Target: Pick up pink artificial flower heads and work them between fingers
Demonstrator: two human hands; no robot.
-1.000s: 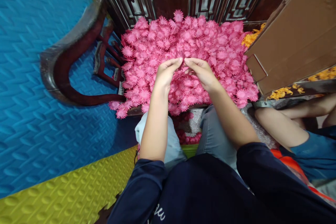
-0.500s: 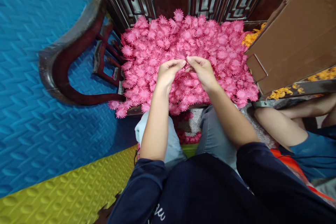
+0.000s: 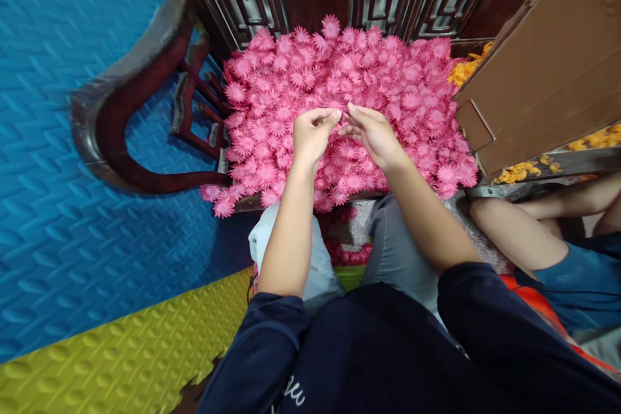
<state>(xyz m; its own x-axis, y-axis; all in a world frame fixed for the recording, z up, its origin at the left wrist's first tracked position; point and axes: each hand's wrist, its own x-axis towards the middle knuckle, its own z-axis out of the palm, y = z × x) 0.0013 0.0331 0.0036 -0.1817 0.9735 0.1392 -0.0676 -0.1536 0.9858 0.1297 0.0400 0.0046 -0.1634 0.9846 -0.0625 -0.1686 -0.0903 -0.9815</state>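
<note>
Both hands' fingers (image 3: 326, 116) pinched together

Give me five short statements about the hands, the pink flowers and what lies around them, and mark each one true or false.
1. The left hand and right hand meet fingertip to fingertip over the pink flowers. True.
2. The pink flowers lie heaped on a wooden chair. True.
3. The cardboard box stands left of the pile. False: it stands to the right.
4. The floor mat beside the chair is red. False: it is blue, with a yellow mat nearer the person.
5. Orange flowers show by the box. True.
</note>
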